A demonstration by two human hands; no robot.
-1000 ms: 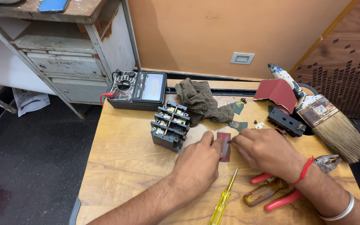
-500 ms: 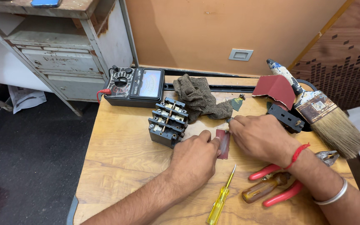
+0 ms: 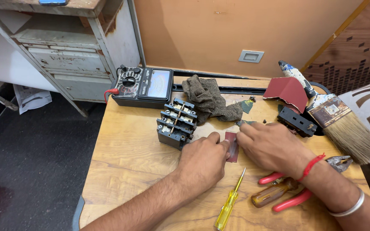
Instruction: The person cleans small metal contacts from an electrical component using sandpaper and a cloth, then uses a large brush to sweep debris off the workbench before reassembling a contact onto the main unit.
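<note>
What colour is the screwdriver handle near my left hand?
Clear yellow screwdriver, head view.

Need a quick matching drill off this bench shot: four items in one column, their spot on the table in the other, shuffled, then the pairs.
Things:
1. analog multimeter
2. yellow-handled screwdriver
3. paintbrush
4. small reddish sandpaper piece

Places:
A. along the right edge of the table, bristles toward the person
B. between the left hand and right hand
C. far left corner, by the wall
D. near edge, below the hands, tip pointing up toward them

Pairs: 1-C, 2-D, 3-A, 4-B
</note>
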